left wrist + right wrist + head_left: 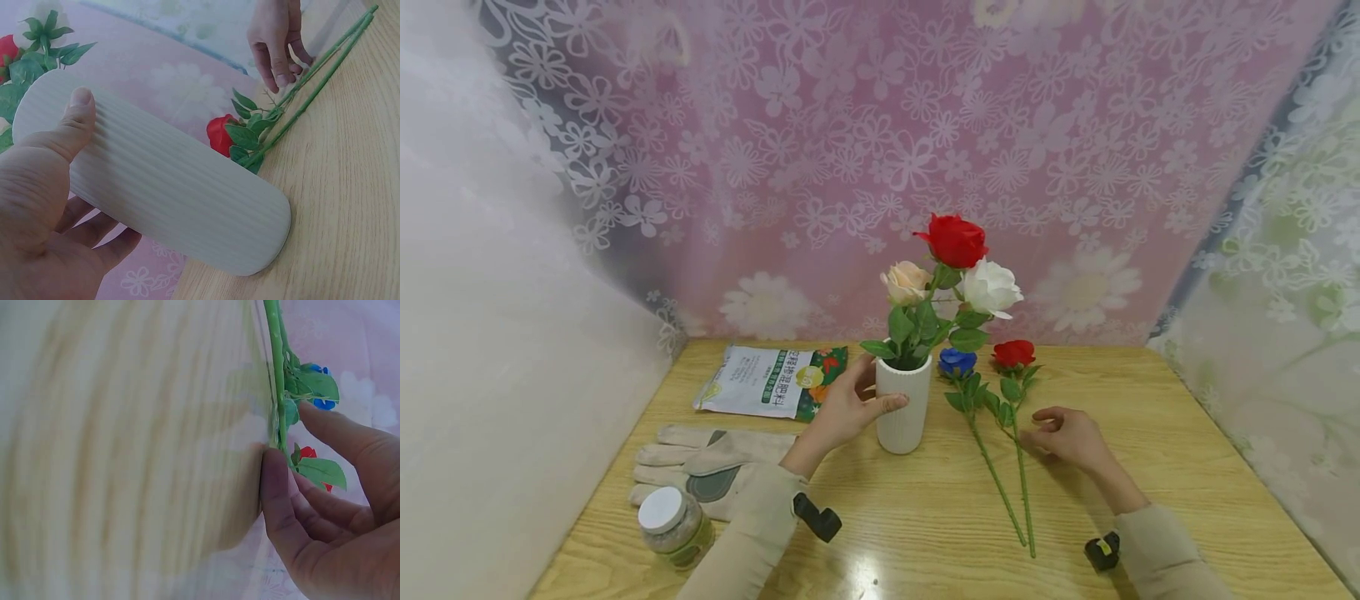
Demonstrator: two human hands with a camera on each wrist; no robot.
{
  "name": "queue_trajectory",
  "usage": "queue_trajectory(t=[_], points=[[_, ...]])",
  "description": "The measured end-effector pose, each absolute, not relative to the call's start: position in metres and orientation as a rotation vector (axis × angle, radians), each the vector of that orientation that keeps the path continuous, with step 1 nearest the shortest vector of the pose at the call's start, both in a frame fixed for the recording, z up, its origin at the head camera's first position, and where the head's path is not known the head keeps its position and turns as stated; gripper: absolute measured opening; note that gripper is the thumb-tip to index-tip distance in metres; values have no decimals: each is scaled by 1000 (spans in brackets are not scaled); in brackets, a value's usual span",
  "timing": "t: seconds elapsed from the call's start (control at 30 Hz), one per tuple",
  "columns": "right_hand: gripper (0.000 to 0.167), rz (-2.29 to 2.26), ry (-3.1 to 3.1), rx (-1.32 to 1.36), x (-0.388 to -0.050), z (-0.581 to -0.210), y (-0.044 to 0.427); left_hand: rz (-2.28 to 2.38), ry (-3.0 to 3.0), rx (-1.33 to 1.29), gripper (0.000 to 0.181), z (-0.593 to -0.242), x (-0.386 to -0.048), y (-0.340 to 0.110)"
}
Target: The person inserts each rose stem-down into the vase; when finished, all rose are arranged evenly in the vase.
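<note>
My left hand [847, 408] holds the ribbed white vase [902, 417] from its left side, thumb across the front. The vase stands upright on the table. In it are a red rose [955, 241], a white rose [991, 288] and a peach rose [906, 283]. To its right lie a blue rose [957, 362] and another red rose [1014, 354], their green stems pointing toward me. My right hand [1070, 437] is beside the lying red rose's stem. In the right wrist view, its thumb and fingers [284, 506] are apart around the stem, with no pinch visible.
At the left lie a printed fertilizer bag [767, 383] and beige work gloves [670, 458]. A white-lidded jar [675, 527] stands in front of the gloves. Floral curtains [850, 167] enclose the wooden table [1150, 400] at the back and sides.
</note>
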State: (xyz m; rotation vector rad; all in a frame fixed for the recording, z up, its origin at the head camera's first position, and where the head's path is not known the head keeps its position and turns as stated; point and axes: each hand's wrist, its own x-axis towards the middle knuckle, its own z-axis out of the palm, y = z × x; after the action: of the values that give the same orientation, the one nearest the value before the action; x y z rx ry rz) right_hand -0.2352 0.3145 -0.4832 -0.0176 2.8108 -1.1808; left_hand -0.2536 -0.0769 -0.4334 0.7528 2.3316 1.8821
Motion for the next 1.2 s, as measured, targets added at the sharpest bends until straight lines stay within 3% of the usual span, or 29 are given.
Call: queue_trajectory(t=[0.2,0.5,1.2], points=[[62,-1015,2893,-69,-239,-485,310,1883,2331,750,90,-434,-255,-76],[49,-1100,2838,-65,-238,-481,308,1882,2319,723,89,-433,-254,-77],[66,-1664,2492,-135,-231,-431,306,1876,2308,727,90,-432,-254,-78]])
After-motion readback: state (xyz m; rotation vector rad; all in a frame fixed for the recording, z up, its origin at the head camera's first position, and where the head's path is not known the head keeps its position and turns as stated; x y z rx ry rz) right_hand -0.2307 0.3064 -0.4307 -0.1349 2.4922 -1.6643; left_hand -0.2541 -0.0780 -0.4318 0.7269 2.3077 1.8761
